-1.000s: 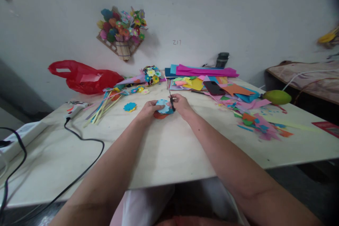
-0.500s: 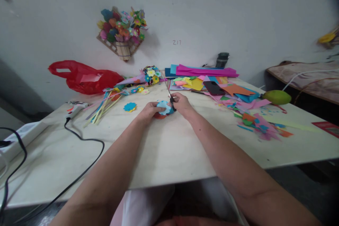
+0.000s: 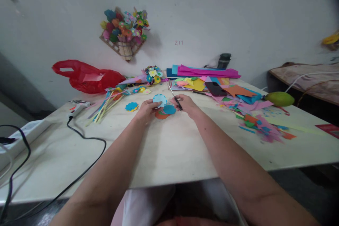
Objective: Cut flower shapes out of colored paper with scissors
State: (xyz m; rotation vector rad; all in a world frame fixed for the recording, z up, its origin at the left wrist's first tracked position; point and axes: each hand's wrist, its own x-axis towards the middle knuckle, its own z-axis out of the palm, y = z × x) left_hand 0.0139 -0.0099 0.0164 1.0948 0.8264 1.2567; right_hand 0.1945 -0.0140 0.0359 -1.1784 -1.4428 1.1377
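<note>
Pinching the pale-blue scalloped disc [image 3: 160, 99] near its left side, perhaps to keep its rim exposed, the left hand [image 3: 146, 109] faces the right [image 3: 186, 104], closed on scissors [image 3: 177, 103] pointing far. Round papers [image 3: 169, 109] sit between; working room spans scraps [image 3: 265, 127] right and cord [image 3: 84, 137] left.

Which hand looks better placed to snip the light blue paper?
Probably the right hand: it holds the scissors, their blades just beside the light blue paper. The left hand pinches that paper near its edge, so it seems better suited to steadying.
</note>
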